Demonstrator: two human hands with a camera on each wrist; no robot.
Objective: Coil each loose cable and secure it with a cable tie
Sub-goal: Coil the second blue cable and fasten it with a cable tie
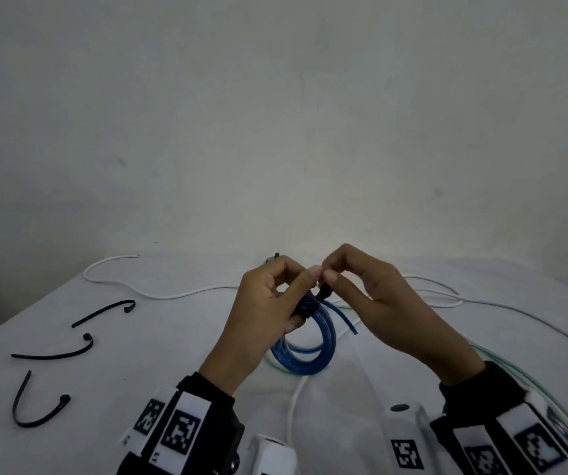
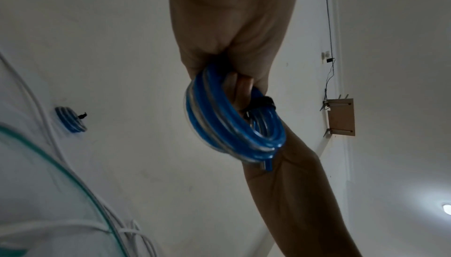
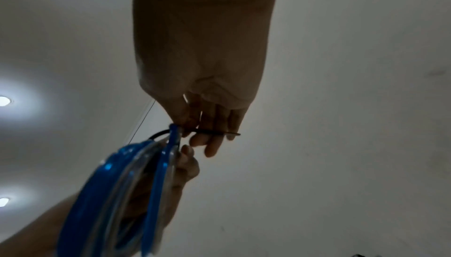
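Observation:
A blue cable coil (image 1: 313, 341) hangs above the white table (image 1: 159, 358), near its middle. My left hand (image 1: 301, 296) grips the coil at its top, fingers curled through the loop (image 2: 231, 126). A black cable tie (image 2: 262, 102) wraps the coil by those fingers. My right hand (image 1: 327, 275) pinches the tie's tail (image 3: 212, 132) just right of the coil (image 3: 122, 193). One loose blue end (image 1: 344, 318) sticks out to the right.
Three spare black ties (image 1: 104, 311) (image 1: 56, 351) (image 1: 36, 406) lie at the left. A loose white cable (image 1: 159, 294) snakes across the back, and a green cable (image 1: 515, 375) and more white cable (image 1: 532, 320) lie at the right. Another tied blue coil (image 2: 70, 119) rests farther back.

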